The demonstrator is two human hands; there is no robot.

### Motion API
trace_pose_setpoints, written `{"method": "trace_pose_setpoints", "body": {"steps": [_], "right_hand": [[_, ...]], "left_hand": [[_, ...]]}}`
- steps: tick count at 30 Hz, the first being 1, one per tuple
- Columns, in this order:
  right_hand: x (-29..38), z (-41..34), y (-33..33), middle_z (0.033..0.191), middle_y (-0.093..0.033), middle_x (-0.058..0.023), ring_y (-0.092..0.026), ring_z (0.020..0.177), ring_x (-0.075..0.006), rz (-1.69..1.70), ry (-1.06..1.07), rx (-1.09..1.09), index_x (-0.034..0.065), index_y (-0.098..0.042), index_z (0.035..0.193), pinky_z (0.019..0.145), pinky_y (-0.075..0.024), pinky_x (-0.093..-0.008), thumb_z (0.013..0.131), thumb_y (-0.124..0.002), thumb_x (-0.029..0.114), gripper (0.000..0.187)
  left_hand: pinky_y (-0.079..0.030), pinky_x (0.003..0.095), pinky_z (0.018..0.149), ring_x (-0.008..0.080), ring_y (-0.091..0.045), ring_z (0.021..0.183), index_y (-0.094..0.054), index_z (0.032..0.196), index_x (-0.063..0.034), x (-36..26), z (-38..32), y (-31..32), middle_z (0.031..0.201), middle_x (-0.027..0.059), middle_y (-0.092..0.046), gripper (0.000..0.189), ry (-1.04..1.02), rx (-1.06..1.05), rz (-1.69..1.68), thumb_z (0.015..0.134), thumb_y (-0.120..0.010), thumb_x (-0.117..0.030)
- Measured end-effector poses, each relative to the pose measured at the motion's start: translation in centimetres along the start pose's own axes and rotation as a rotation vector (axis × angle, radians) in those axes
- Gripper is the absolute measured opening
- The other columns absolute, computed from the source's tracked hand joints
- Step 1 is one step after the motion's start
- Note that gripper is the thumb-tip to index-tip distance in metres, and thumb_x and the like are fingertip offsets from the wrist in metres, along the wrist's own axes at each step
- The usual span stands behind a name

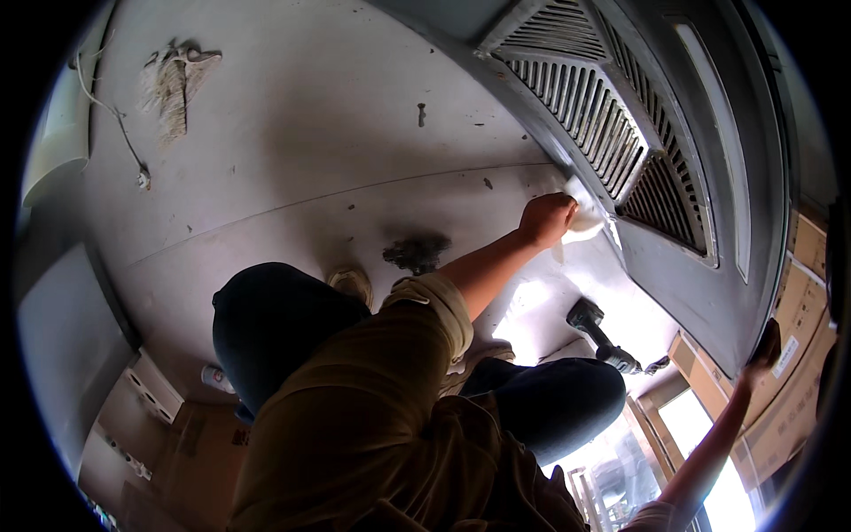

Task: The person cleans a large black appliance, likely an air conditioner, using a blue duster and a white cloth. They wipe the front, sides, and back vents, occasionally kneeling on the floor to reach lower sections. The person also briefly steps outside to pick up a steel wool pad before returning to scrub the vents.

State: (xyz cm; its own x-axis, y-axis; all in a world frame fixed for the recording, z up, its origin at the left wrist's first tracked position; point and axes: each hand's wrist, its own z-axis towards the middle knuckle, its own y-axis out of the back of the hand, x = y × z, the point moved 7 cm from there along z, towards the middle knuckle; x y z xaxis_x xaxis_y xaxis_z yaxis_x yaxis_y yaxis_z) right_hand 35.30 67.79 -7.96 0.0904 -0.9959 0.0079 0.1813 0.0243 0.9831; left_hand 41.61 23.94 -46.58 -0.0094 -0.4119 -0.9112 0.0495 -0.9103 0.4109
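Note:
A large grey metal range hood [685, 292] with slotted baffle filters [578, 106] stands tilted at the right. My left hand [548, 218] is a fist beside the hood's lower edge, closed on a pale, crumpled cloth [585, 226] near the floor. At the hood's near corner my right hand [764, 352] holds its outer edge; the fingers are dark and partly hidden. Between my right knee and the hood, a cordless drill [602, 339] with a bit lies on the floor.
Cardboard boxes [798, 312] are stacked behind the hood. A dirty rag [174, 86] and a cord with a plug [120, 116] lie at the upper left. A spray can [216, 379] is beside my left knee. A dark stain [417, 253] marks the floor.

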Motion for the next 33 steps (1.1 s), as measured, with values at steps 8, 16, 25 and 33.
{"method": "trace_pose_setpoints", "body": {"steps": [8,16,25,33], "right_hand": [[-1.2,0.7,0.9,0.122,-0.053,-0.0178,-0.052,0.110,-0.0294,0.000,0.092,0.122,-0.0038,-0.053,0.118,0.095,-0.0410,-0.0367,0.097,-0.033,0.022,0.039],[-3.0,0.1,0.6,0.120,-0.054,-0.0170,-0.051,0.109,-0.0291,0.207,-0.052,0.051,-0.0039,-0.054,0.117,0.094,-0.0401,-0.0367,0.096,-0.032,0.030,0.046],[4.5,-0.6,0.2,0.117,-0.055,-0.0203,-0.055,0.105,-0.0355,-0.272,0.680,-0.122,-0.0042,-0.055,0.114,0.091,-0.0440,-0.0414,0.090,-0.051,0.034,0.045],[2.9,-1.5,1.5,0.115,-0.056,-0.0233,-0.055,0.105,-0.0396,-0.219,0.481,-0.045,-0.0062,-0.053,0.115,0.090,-0.0445,-0.0438,0.084,-0.057,0.043,0.058]], "left_hand": [[-0.036,0.0250,0.052,0.0119,-0.043,0.051,-0.053,0.056,-0.0062,12.3,3.2,13.1,0.055,0.0041,-0.052,0.033,0.923,-0.721,-1.391,0.086,-0.051,-0.021],[-0.041,0.0284,0.073,0.0164,-0.049,0.081,-0.054,0.085,-0.0030,18.4,7.5,31.7,0.093,0.0061,-0.052,0.011,0.327,-1.242,-1.321,0.077,-0.060,-0.006],[-0.044,0.0407,0.083,0.0311,-0.051,0.097,-0.066,0.092,-0.0105,16.8,8.7,29.4,0.100,0.0120,-0.052,0.020,0.384,-0.786,0.421,0.072,-0.066,-0.011],[-0.044,0.0410,0.074,0.0327,-0.051,0.086,-0.058,0.086,0.0031,22.1,12.9,38.5,0.082,0.0171,-0.053,0.015,0.202,-1.185,0.318,0.072,-0.059,-0.002]]}}
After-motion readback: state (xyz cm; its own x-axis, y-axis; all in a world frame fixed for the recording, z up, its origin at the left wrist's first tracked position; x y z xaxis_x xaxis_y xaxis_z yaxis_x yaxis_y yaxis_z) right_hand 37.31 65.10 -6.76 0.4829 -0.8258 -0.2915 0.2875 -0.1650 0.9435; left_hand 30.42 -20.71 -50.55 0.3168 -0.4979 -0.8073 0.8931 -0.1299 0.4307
